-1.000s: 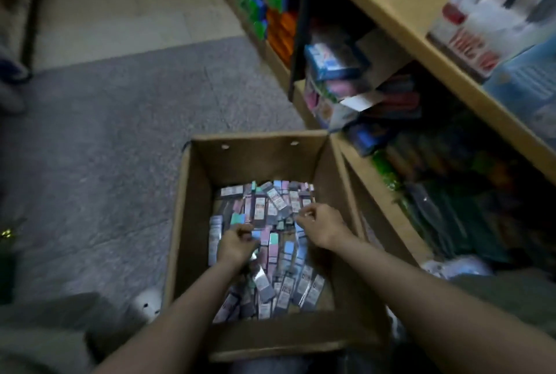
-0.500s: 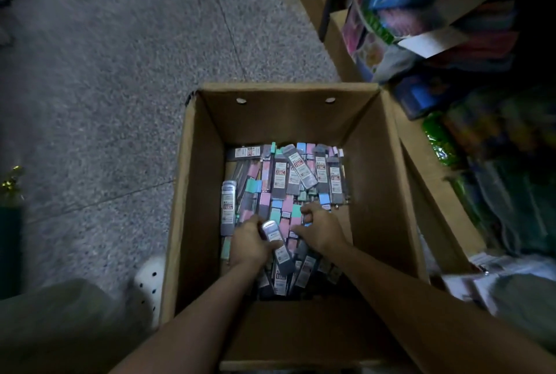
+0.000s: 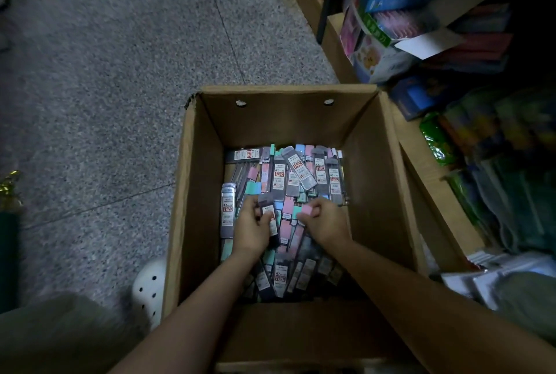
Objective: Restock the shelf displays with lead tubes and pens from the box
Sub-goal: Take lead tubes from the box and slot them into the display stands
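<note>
Lead tubes (image 3: 296, 175) fill the bottom of the cardboard box (image 3: 377, 163), heaped loose, mostly grey cases with white and red labels, mixed with pink, teal and blue ones. Both hands are down inside the box on top of the heap. Left hand (image 3: 252, 227) grips one grey labelled tube (image 3: 268, 212), fingers curled round it, tube pointing away from the person. Right hand (image 3: 326, 223) pinches a pink tube (image 3: 308, 210) between thumb and curled fingers, just right of the left hand, the two hands near but not touching. Another grey tube (image 3: 227, 211) lies flat along the box's left wall, beside the left hand. Box stands open on the grey speckled floor (image 3: 105, 88), two small holes in its far wall. Wooden shelf (image 3: 433, 181) just right of the box, stacked with coloured packets and boxes, too dim and blurred to read. White perforated shoe (image 3: 149, 286) at the box's near left corner.
</note>
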Tool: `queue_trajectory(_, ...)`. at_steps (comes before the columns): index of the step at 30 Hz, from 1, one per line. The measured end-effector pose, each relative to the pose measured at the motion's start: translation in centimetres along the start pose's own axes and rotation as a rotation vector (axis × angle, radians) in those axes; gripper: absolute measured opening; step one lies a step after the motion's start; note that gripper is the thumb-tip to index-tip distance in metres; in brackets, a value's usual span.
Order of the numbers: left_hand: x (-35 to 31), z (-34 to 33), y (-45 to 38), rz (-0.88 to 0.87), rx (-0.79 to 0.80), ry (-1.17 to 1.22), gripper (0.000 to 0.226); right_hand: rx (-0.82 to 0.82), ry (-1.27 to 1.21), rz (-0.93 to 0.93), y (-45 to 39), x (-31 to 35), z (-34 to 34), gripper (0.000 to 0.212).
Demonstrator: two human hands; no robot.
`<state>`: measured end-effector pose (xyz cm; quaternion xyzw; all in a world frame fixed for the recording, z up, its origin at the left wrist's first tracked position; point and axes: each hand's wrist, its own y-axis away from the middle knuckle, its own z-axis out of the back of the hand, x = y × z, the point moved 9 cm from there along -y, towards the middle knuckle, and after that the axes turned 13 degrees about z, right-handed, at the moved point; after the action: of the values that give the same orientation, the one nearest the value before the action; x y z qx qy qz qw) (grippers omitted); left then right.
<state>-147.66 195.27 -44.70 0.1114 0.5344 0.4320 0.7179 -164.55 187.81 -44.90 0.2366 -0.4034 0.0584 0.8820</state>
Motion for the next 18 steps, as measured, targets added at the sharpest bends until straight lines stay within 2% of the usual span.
queue_trajectory(2, -1.7, 0.0, 0.3, -0.039, 0.034, -0.014, 0.019, -0.045, -0.015, 0.065, -0.1, 2.1, 2.5, 0.018)
queue_trajectory(4, -4.7, 0.2, 0.8, -0.117, 0.091, -0.038, 0.028, -0.092, 0.014, 0.178, 0.2, 5.4, 5.6, 0.024)
queue_trajectory(8, -15.1, 1.4, 3.3, -0.413, 0.162, -0.16, 0.051, -0.23, 0.088, 0.435, 2.6, 13.4, 13.5, 0.025)
queue_trajectory(11, -24.0, 1.8, 7.2, -0.566, 0.26, -0.228, 0.044, -0.351, 0.15, 0.585, 5.9, 19.0, 20.5, 0.024)
queue_trajectory(13, -29.3, 1.3, 11.4, -0.676, 0.378, -0.211, 0.04, -0.425, 0.033, 0.608, 8.4, 21.0, 25.1, 0.022)
queue_trajectory(15, -33.0, 0.6, 15.9, -0.743, 0.477, -0.154, 0.038, -0.488, -0.185, 0.595, 11.2, 21.7, 29.2, 0.02)
queue_trajectory(18, -35.4, -0.4, 21.2, -0.714, 0.65, -0.001, 0.039, -0.562, -0.412, 0.576, 15.5, 21.9, 34.2, 0.017)
